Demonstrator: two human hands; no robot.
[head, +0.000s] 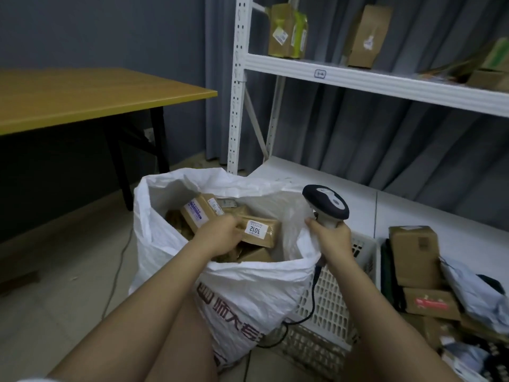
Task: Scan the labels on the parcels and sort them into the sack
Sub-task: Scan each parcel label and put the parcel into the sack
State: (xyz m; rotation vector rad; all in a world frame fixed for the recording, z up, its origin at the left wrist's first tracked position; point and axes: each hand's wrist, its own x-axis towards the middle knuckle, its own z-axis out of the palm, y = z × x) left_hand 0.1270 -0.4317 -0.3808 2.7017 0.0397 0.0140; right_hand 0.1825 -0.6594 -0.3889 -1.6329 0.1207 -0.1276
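A white woven sack (242, 293) with red lettering stands open on the floor in front of me, holding several brown parcels. My left hand (220, 235) is inside the sack's mouth and grips a flat brown parcel (265, 232) with a white label reading 3012. My right hand (330, 238) holds the handle of a white and dark blue barcode scanner (326, 201) and also pinches the sack's right rim. The scanner's black cable (314, 296) hangs down along the sack.
A white perforated plastic crate (338, 304) sits right of the sack. Brown boxes (416, 257) and grey mailer bags (473, 293) are piled at the far right. A white metal shelf rack (358, 75) carries more boxes. A wooden table (82, 97) stands at left.
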